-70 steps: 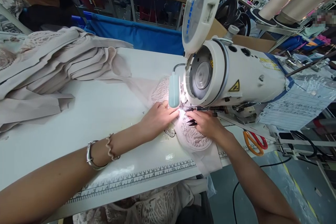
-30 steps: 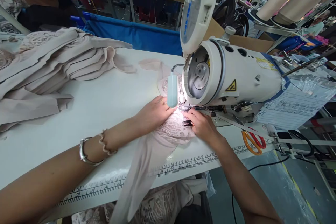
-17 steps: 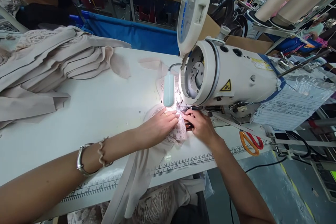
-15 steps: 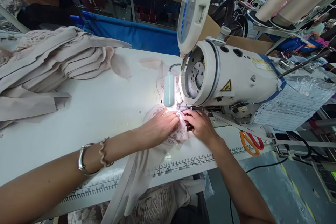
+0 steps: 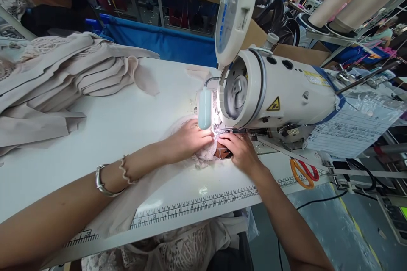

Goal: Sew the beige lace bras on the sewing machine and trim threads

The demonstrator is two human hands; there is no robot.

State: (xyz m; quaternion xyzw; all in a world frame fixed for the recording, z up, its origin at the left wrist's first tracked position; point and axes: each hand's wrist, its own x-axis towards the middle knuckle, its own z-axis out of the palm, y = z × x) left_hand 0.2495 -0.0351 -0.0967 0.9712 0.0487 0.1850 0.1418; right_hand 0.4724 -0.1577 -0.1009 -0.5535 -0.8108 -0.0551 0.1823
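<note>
Pale pink lace fabric lies under the needle area of a white sewing machine, lit by a small lamp. My left hand presses on the lace left of the needle, its fingers together and pointing at the presser area. Just right of the needle, my right hand has its fingertips at the fabric's edge, beside the metal attachment; the fingers are bent and close together. A sheer beige length of the fabric trails under my left forearm. The needle tip is too small to make out.
A pile of beige fabric pieces lies on the table's left. Orange-handled scissors rest at the right. A printed ruler runs along the front edge. More lace hangs below it. People sit far back.
My left hand has shifted slightly left and up with the lace. The trailing fabric has swung left under my forearm, and the machine's inner wheel has turned. My right hand is almost unmoved.
</note>
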